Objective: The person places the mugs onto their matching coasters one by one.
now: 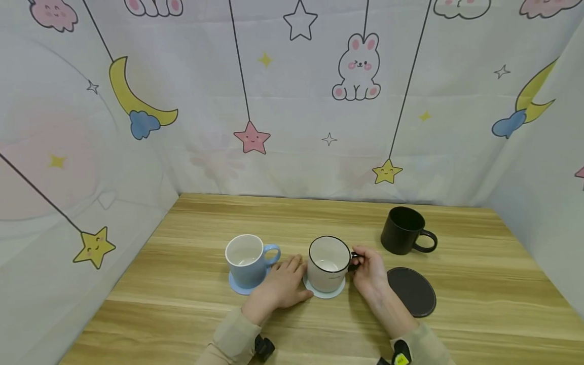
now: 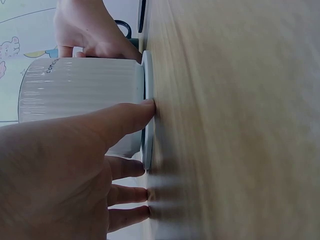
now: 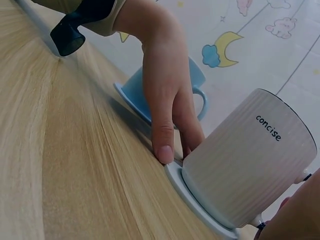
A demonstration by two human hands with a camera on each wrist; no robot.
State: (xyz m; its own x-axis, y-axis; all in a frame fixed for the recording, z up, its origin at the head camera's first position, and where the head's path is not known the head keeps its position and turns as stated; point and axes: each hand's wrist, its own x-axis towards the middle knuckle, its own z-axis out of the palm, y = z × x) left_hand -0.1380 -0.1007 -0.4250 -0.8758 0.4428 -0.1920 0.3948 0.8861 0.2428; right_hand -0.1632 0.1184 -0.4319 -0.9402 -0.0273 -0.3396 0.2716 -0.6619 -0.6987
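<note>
A white ribbed mug (image 1: 326,264) with a dark rim stands upright on a pale round coaster (image 1: 336,293); the word "concise" shows on its side in the right wrist view. My right hand (image 1: 370,274) grips its black handle. At the left, the thumb and forefinger of my left hand (image 1: 284,288) hold the pale coaster by its edge, the other fingertips resting on the table. Just beyond that hand, a blue mug (image 1: 252,271) with a white inside sits on a blue coaster (image 1: 238,289), its handle toward the hand.
A black mug (image 1: 398,237) stands at the back right, handle to the right. Nearer, a black round coaster (image 1: 412,294) lies beside my right forearm. The wooden table (image 1: 173,314) meets printed white cloth (image 1: 301,167) at the back and sides.
</note>
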